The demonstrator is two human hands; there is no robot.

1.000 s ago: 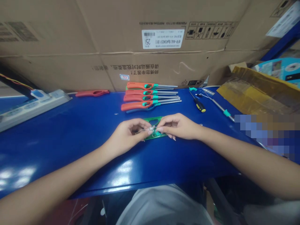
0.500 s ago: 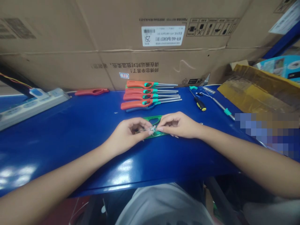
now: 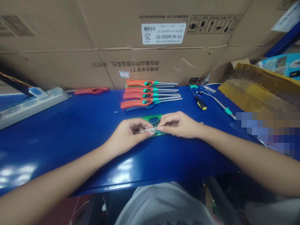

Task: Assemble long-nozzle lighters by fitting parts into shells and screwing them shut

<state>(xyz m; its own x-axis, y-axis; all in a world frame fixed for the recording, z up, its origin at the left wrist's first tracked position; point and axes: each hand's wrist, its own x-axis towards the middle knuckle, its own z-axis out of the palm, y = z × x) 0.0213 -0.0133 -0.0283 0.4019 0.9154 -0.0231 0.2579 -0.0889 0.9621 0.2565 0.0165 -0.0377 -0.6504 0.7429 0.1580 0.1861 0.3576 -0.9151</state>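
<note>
My left hand (image 3: 131,134) is closed around a small clear tube-like part (image 3: 145,130), its thumb and fingertips near the part's right end. My right hand (image 3: 179,125) pinches at that same end; whatever lies between its fingertips is too small to make out. Under both hands lies a green lighter casing half (image 3: 153,119) on the blue table, partly hidden by the fingers. Beyond the hands, several long-nosed lighters (image 3: 138,103) with orange-red handles and metal barrels lie stacked in rows.
A screwdriver (image 3: 200,102), a metal lighter barrel (image 3: 220,104) and a clear part (image 3: 209,89) lie at the back right, beside a taped box (image 3: 248,87). A red casing (image 3: 91,91) and a power strip (image 3: 35,106) are at left. Cardboard (image 3: 70,31) stands behind.
The clear part has turned slightly in my left fingers. Both hands stay in nearly the same place above the green casing.
</note>
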